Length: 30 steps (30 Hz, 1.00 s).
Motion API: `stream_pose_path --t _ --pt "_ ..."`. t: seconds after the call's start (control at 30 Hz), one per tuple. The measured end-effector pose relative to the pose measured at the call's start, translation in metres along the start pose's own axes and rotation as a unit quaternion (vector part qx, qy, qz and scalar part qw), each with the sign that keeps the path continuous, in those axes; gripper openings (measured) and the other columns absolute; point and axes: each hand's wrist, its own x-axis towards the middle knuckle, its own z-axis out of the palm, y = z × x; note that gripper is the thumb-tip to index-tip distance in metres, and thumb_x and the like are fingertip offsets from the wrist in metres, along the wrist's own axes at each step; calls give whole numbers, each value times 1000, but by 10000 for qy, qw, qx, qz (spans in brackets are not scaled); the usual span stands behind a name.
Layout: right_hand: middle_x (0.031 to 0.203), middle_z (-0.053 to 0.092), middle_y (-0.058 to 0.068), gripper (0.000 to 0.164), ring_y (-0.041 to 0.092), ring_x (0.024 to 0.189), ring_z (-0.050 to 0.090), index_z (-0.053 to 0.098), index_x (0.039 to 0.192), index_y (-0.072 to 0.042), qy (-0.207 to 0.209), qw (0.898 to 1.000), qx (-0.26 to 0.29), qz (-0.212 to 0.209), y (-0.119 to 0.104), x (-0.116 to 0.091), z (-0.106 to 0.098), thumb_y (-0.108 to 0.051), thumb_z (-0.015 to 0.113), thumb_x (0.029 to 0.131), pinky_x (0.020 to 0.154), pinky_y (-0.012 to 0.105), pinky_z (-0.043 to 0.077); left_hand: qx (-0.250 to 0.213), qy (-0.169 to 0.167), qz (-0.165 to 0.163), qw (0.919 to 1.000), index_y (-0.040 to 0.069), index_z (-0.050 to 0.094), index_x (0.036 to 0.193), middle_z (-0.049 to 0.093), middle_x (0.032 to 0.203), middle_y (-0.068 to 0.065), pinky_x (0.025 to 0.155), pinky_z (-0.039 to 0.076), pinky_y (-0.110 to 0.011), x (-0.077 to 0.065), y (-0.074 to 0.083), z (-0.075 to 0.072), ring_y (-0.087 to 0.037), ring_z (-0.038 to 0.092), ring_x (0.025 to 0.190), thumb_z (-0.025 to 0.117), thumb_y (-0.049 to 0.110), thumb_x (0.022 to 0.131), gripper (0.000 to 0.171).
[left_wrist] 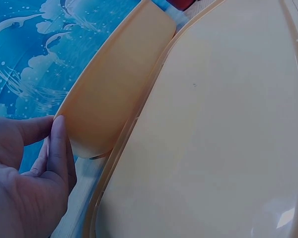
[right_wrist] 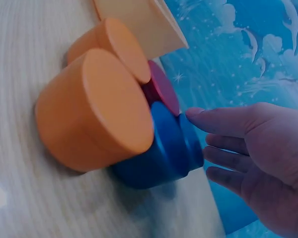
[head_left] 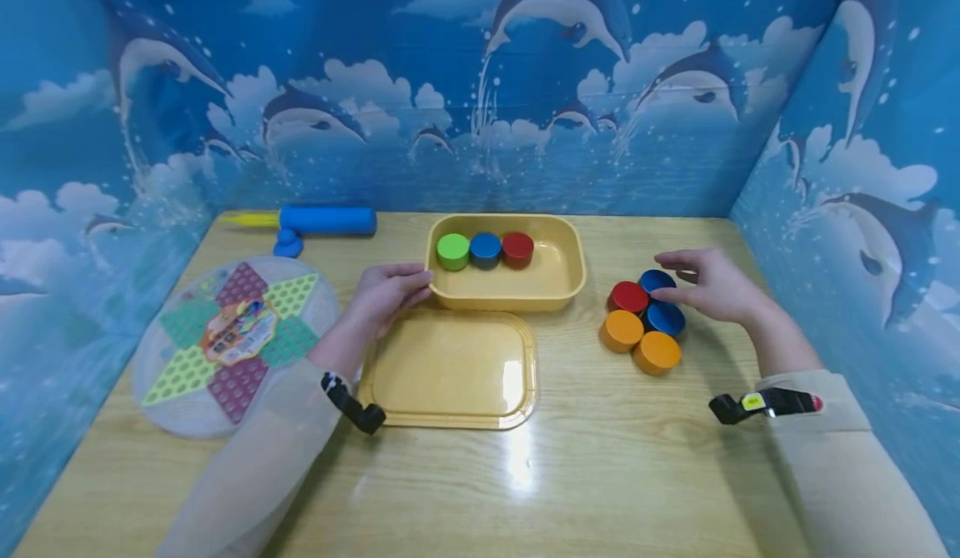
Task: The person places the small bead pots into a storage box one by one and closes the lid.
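My left hand (head_left: 386, 296) pinches the left rim of a yellow plastic box (head_left: 510, 302) between thumb and fingers; the left wrist view shows the box wall (left_wrist: 114, 79) close up. A green-topped jar (head_left: 453, 251), a blue-topped jar (head_left: 485, 250) and a red-topped jar (head_left: 517, 250) stand in a row inside. At the right, my right hand (head_left: 712, 285) reaches over the farthest blue jar (head_left: 657, 280), thumb and fingers parted at its edge. Grouped with it are a nearer blue jar (right_wrist: 161, 153), a red jar (head_left: 627, 296) and two orange jars (head_left: 621, 331).
The box's flat yellow lid (head_left: 450, 371) lies in front of it. To the left are a round board (head_left: 236, 346) with a star pattern under clear plastic, a blue and yellow tube-shaped toy (head_left: 326, 220) and a small blue piece (head_left: 288, 243). A dolphin-print curtain (head_left: 420, 67) borders the table.
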Motion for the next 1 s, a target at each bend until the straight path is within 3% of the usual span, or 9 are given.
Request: stream_pose_path --t 0.33,0.53,0.77,1.0 --pt "146 53 36 59 53 134 52 51 147 13 32 10000 54 11 17 4 6 -19 74 103 108 64 49 -6 6 20 10000 -5 59 144 62 137 -19 93 61 -26 0 0 1 -19 73 107 72 5 102 45" --pt "149 51 36 67 53 136 51 48 150 12 66 9997 206 144 23 7 9 -25 76 102 109 64 48 40 43 -53 10000 -4 60 144 62 137 -19 93 61 -26 -2 2 1 -16 73 102 72 6 102 45" --pt "154 47 32 77 52 141 45 45 155 6 11 9971 546 526 32 8 12 -37 76 101 112 66 45 -4 43 -60 10000 -4 61 143 62 137 -19 93 61 -26 -2 1 1 -19 73 107 72 6 102 44" --pt "153 49 32 76 52 139 49 47 155 6 72 9964 626 570 35 10 14 -38 77 100 110 65 48 15 35 -75 10000 -4 60 144 62 137 -18 94 61 -26 -2 1 0 -20 72 110 72 6 102 45"
